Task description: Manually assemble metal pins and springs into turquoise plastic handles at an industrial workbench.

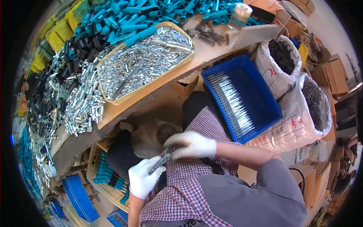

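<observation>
Perhaps the dark parts [160, 163], pinched in the grip of the left hand [145, 178] above the apron [179, 195], could drop if it slackens; the blurred right hand's [196, 145] grip, I cannot tell.

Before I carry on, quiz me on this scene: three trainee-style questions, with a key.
1. What lies in a row in the blue bin?
A) teal tubes
B) slim silvery pieces
C) yellow cloths

2. True or false: the left hand and the right hand are both gloved.

3. How many open white sacks stand to the right of the bin?

Key: 1 B; 2 true; 3 two.
</observation>
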`<control>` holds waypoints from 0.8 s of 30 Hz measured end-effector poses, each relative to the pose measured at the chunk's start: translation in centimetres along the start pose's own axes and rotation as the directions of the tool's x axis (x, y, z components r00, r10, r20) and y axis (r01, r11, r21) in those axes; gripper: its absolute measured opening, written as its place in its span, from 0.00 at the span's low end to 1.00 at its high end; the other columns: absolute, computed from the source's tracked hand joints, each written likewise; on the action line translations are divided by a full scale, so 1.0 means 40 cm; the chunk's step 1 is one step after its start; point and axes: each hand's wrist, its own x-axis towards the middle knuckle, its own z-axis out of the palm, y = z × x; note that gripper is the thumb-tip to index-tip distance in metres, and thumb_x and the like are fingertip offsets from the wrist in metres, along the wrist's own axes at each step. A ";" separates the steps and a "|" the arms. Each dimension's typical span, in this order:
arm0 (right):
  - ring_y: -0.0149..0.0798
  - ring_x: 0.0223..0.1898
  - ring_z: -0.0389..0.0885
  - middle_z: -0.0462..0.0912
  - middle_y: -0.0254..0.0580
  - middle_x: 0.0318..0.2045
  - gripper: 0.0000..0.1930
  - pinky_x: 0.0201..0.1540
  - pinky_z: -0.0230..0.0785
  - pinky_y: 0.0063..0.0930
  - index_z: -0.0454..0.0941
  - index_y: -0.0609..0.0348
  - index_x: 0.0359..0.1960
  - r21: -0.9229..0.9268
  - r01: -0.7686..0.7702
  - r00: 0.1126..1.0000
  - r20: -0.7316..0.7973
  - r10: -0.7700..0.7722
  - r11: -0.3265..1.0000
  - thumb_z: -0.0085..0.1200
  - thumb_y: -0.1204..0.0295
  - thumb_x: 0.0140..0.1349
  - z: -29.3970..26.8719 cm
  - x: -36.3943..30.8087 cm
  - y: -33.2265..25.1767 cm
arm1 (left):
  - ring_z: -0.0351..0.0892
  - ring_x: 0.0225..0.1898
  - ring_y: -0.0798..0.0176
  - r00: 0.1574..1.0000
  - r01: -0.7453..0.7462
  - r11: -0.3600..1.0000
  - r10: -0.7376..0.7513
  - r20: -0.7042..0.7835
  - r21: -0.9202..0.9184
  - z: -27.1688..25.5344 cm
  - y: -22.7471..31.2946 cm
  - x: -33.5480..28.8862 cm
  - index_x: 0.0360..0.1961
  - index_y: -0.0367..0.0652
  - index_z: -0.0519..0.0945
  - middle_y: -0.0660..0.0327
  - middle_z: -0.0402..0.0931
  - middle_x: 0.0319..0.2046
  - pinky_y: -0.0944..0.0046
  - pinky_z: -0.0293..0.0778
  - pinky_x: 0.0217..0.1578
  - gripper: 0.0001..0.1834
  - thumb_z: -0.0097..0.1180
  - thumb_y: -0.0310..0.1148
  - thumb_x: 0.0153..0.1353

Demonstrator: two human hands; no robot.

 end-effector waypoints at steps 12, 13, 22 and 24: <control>0.51 0.49 0.79 0.81 0.47 0.42 0.16 0.52 0.73 0.43 0.84 0.53 0.44 -0.725 -0.561 0.820 -0.551 0.151 0.399 0.61 0.75 0.50 -0.363 -0.256 0.421 | 0.84 0.38 0.61 0.962 0.258 0.949 -0.270 -0.045 -0.180 0.035 0.006 0.012 0.45 0.33 0.81 0.52 0.84 0.39 0.64 0.77 0.43 0.17 0.64 0.26 0.52; 0.51 0.50 0.78 0.81 0.47 0.44 0.18 0.52 0.73 0.42 0.83 0.52 0.45 -0.752 -0.547 0.834 -0.530 0.156 0.369 0.62 0.76 0.49 -0.359 -0.250 0.421 | 0.84 0.38 0.61 0.960 0.263 0.948 -0.276 -0.050 -0.179 0.035 0.005 0.011 0.45 0.33 0.81 0.52 0.84 0.39 0.64 0.77 0.43 0.17 0.64 0.26 0.52; 0.52 0.47 0.81 0.81 0.51 0.41 0.14 0.50 0.75 0.43 0.82 0.57 0.42 -0.858 -0.472 0.860 -0.398 0.319 0.204 0.55 0.79 0.53 -0.371 -0.185 0.386 | 0.86 0.43 0.53 0.972 0.140 0.977 -0.167 -0.168 -0.161 0.029 -0.017 -0.006 0.50 0.34 0.82 0.47 0.84 0.43 0.63 0.78 0.46 0.21 0.65 0.25 0.53; 0.53 0.46 0.82 0.82 0.52 0.40 0.14 0.49 0.76 0.44 0.82 0.57 0.43 -0.860 -0.467 0.858 -0.385 0.341 0.203 0.54 0.79 0.54 -0.379 -0.188 0.402 | 0.86 0.42 0.53 0.969 0.142 0.975 -0.172 -0.177 -0.171 0.027 -0.014 -0.007 0.49 0.34 0.82 0.48 0.84 0.42 0.63 0.78 0.46 0.20 0.65 0.26 0.53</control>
